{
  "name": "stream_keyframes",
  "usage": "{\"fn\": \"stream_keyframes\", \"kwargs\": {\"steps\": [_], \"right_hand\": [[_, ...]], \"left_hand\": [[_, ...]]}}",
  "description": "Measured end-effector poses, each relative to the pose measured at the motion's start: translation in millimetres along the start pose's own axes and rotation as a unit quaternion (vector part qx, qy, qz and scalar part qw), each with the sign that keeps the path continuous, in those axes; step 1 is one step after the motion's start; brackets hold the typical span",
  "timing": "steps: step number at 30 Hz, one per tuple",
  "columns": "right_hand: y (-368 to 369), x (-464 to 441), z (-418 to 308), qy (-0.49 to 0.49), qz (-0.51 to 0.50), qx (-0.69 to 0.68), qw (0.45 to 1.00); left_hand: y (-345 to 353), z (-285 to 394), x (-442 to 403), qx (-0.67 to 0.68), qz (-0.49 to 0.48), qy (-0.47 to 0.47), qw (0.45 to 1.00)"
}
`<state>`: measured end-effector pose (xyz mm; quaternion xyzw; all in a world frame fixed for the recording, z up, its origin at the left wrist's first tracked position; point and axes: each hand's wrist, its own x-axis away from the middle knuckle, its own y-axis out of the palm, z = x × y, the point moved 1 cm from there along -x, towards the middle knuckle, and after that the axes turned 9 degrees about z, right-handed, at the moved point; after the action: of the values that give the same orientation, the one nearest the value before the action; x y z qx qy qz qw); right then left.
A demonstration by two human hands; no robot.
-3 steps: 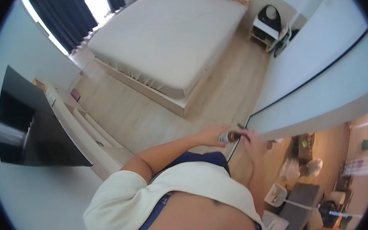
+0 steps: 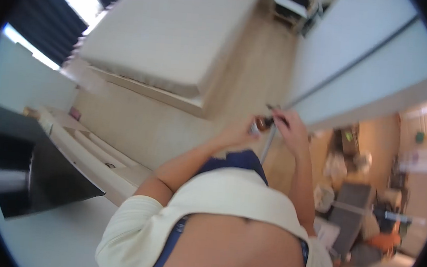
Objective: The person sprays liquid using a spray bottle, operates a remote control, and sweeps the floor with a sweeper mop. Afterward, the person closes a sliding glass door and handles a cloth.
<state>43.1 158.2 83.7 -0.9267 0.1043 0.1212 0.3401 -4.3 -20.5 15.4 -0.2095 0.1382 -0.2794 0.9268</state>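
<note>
Bed [image 2: 166, 34], pale-sheeted and broad, is seen across the top of the frame, set on a light wood floor [image 2: 139, 120]. White panels [image 2: 340, 48] are ranged down the upper right, crossed by a dark strip. At far left, a black television [image 2: 40, 170] is held over a long pale cabinet [image 2: 97, 147]; dark curtains [image 2: 47, 17] are hung in the upper left, bright daylight let in beside them. And at lower right, a grey padded piece [image 2: 350, 209] is surrounded by household clutter, an orange item [image 2: 384, 242] included. A small stand [image 2: 287, 11] is placed at the top, right of the bed.

Now to the centre, where both hands are brought close together! A brown bottle [image 2: 260, 123] with a pale label is gripped by the left hand [image 2: 238, 134], fingers closed around it. At its upper right end, a small dark piece [image 2: 269, 121] is pinched by the right hand [image 2: 290, 127], fingertips drawn together; whether it is joined to the bottle cannot be told through the blur. Just above, a thin dark tip [image 2: 271, 107] is shown, too blurred to be named.
</note>
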Motion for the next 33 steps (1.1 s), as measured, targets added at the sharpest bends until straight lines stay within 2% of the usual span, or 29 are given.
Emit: {"fn": "stream_keyframes", "kwargs": {"steps": [1, 3, 4, 6, 7, 9, 13, 15, 16, 18, 20, 21, 23, 24, 26, 27, 28, 29, 30, 33], "right_hand": [[5, -15, -7, -0.018, 0.028, -0.035, 0.999], [-36, -27, 4, 0.046, -0.013, -0.089, 0.995], [-42, -35, 5, 0.049, -0.004, -0.071, 0.996], [-39, -47, 9, 0.149, 0.005, -0.21, 0.966], [-38, -56, 16, 0.157, 0.002, -0.212, 0.964], [-37, -76, 32, 0.167, 0.03, -0.334, 0.927], [-38, -106, 58, 0.156, 0.043, -0.316, 0.935], [-41, -130, 85, 0.157, -0.034, -0.241, 0.957], [-47, -142, 98, 0.162, -0.034, -0.241, 0.956], [-74, -183, 134, 0.24, 0.11, -0.424, 0.866], [-100, -223, 208, 0.304, 0.318, -0.584, 0.682], [-93, -239, 242, 0.276, 0.307, -0.639, 0.649], [-57, -250, 182, 0.288, 0.137, -0.546, 0.774], [-50, -257, 162, 0.28, 0.13, -0.549, 0.776], [-37, -260, 138, 0.233, -0.04, -0.514, 0.824], [-45, -271, 150, 0.231, -0.044, -0.515, 0.824], [-63, -288, 166, 0.238, 0.049, -0.521, 0.818], [-74, -307, 178, 0.239, 0.143, -0.524, 0.805], [-76, -317, 171, 0.23, 0.142, -0.525, 0.807], [-66, -320, 141, 0.134, 0.148, -0.442, 0.875]], "left_hand": [[-17, 3, -9, -0.041, -0.008, -0.045, 0.998], [23, 14, -27, -0.017, 0.091, 0.06, 0.994], [30, 17, -38, -0.001, 0.086, 0.072, 0.994], [33, 16, -48, 0.148, 0.088, 0.007, 0.985], [35, 11, -55, 0.22, 0.07, -0.023, 0.973], [32, 12, -72, 0.245, 0.065, -0.044, 0.966], [32, 17, -120, 0.269, 0.042, -0.046, 0.961], [30, 22, -150, 0.262, 0.044, -0.063, 0.962], [29, 23, -163, 0.257, 0.053, -0.064, 0.963], [17, -2, -186, 0.288, 0.164, -0.096, 0.939], [-5, -6, -197, 0.292, 0.258, -0.129, 0.912], [-17, -3, -199, 0.285, 0.293, -0.146, 0.901], [-35, -9, -206, 0.279, 0.319, -0.159, 0.892], [-38, -12, -209, 0.278, 0.342, -0.19, 0.877], [-44, -9, -216, 0.273, 0.355, -0.194, 0.873], [-46, -8, -220, 0.274, 0.362, -0.197, 0.869], [-41, -13, -224, 0.274, 0.367, -0.192, 0.868], [-30, -22, -234, 0.242, 0.323, -0.127, 0.906], [-21, -24, -248, 0.208, 0.275, -0.062, 0.937], [4, 11, -290, 0.192, 0.26, -0.062, 0.944]]}}
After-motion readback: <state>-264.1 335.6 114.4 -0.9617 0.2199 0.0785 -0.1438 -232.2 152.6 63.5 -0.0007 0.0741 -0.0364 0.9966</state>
